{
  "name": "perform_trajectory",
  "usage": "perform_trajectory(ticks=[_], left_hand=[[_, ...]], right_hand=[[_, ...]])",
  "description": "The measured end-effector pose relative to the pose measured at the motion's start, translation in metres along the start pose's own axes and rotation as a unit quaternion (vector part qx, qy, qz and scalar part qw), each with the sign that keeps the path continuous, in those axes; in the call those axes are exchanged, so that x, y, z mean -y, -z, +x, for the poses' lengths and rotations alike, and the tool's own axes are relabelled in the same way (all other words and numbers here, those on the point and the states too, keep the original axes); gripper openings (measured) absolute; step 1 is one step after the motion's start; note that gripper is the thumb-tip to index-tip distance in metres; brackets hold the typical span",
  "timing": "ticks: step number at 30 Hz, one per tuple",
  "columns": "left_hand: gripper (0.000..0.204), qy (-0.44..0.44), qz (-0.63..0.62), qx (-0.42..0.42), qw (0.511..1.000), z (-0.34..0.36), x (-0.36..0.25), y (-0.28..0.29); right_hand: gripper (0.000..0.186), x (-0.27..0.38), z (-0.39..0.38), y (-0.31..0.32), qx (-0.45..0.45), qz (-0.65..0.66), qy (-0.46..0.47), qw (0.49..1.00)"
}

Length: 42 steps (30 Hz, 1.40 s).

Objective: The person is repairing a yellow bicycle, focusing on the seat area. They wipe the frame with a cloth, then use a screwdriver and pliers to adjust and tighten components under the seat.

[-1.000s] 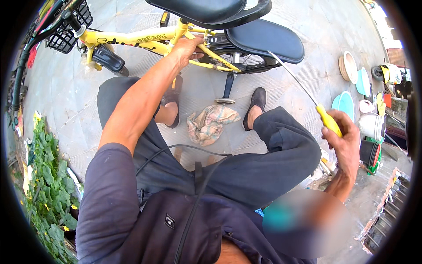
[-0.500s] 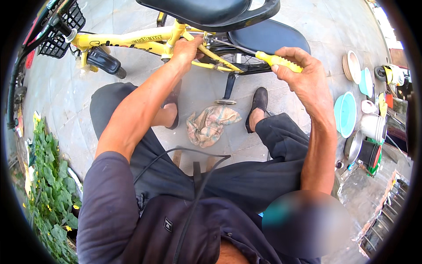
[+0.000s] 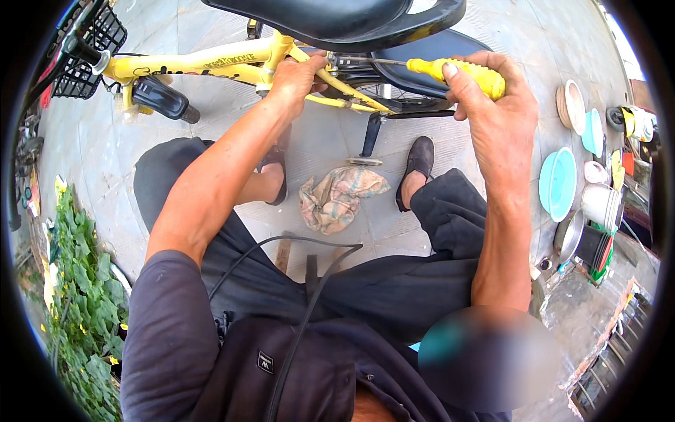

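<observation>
My right hand (image 3: 492, 91) is closed round the yellow handle of a screwdriver (image 3: 467, 74). Its metal shaft points left to a metal fitting (image 3: 332, 61) on the yellow bicycle frame (image 3: 176, 65), just below the black saddle (image 3: 330, 17). My left hand (image 3: 295, 81) grips the frame beside that fitting, near the seat tube, with its fingers partly hidden behind the tubing. Behind the screwdriver is a black rear seat (image 3: 415, 49) over the rear wheel. A black pedal (image 3: 364, 161) hangs below the frame.
A crumpled checked cloth (image 3: 337, 197) lies between my feet. Basins (image 3: 555, 183), a white bucket (image 3: 598, 204) and assorted items stand at the right, beside a metal grate (image 3: 608, 366). Leafy plants (image 3: 81, 295) grow at the left. A black cable (image 3: 302, 235) crosses above my legs.
My right hand has swung up and left with the screwdriver, bringing its shaft from out over the rear seat to the frame fitting. My left hand stays on the frame.
</observation>
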<state>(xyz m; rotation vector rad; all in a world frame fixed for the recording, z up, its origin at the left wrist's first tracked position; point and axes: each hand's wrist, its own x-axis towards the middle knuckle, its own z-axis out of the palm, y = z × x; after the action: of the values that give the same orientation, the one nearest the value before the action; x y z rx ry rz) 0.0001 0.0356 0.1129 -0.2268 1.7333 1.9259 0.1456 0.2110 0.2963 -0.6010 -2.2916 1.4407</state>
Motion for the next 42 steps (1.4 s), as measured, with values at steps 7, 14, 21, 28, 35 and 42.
perform_trajectory(ticks=[7, 14, 21, 28, 35, 42], left_hand=[[0.029, 0.005, 0.008, 0.000, 1.000, 0.001, -0.001, 0.000], [0.030, 0.001, 0.006, 0.007, 1.000, 0.003, 0.002, 0.002], [0.029, 0.001, 0.008, 0.003, 1.000, -0.002, -0.003, -0.002], [0.023, -0.007, 0.003, -0.015, 1.000, -0.007, -0.008, -0.004], [0.021, -0.015, -0.008, -0.014, 1.000, -0.011, -0.010, -0.005], [0.021, -0.012, -0.007, -0.010, 1.000, -0.009, -0.010, -0.004]], right_hand=[[0.027, 0.007, 0.003, -0.007, -0.001, -0.007, -0.017, 1.000], [0.029, -0.005, 0.010, -0.013, 0.000, -0.051, 0.032, 0.998], [0.028, 0.002, 0.010, -0.016, 0.010, -0.053, -0.009, 0.998], [0.030, 0.003, 0.015, -0.020, 0.006, -0.040, 0.000, 0.999], [0.036, 0.016, 0.025, -0.013, 0.068, -0.210, -0.018, 0.975], [0.033, 0.015, 0.030, -0.010, 0.118, -0.142, -0.002, 0.983]])
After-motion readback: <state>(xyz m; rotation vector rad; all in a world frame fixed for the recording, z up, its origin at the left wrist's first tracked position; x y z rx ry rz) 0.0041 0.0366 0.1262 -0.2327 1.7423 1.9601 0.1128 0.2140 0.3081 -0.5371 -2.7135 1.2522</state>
